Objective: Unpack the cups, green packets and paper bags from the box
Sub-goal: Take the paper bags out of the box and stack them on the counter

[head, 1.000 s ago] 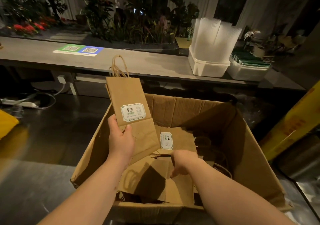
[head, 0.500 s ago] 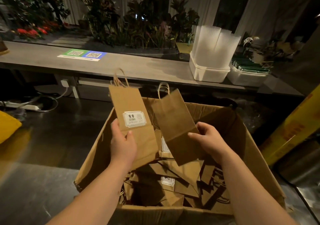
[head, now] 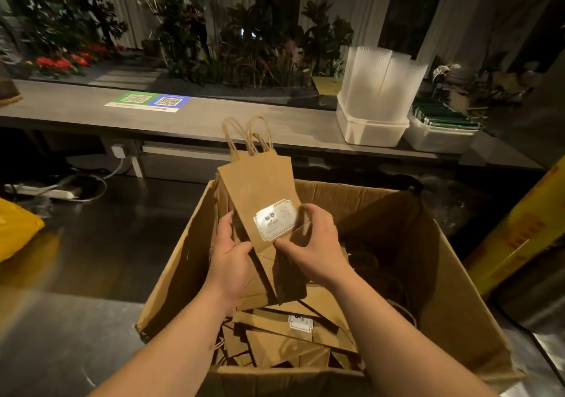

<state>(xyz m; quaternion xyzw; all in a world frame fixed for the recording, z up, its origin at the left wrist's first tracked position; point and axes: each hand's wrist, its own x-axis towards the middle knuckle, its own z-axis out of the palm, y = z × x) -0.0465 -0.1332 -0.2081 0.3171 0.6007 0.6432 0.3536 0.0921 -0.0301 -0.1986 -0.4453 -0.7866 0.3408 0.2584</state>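
A stack of flat brown paper bags [head: 256,189] with twine handles and a white label stands upright above the open cardboard box [head: 458,289]. My left hand [head: 229,253] grips the stack's lower left edge. My right hand [head: 312,244] pinches its lower right corner beside the label. Several more paper bags [head: 290,332] lie loose in the bottom of the box. On the counter at the back right, stacked clear cups [head: 379,85] stand in a white tub, and green packets [head: 443,118] fill a second white tub.
A long grey counter [head: 214,121] runs behind the box, with a QR code sheet [head: 149,101] on it and plants beyond. A yellow bag [head: 15,231] lies at the left, a yellow roll [head: 519,231] leans at the right. A power strip [head: 46,192] lies under the counter.
My right hand brought the bag it had lifted over to the bag in my left hand. Both hands now hold the bags together as one stack, further to the right over the box.
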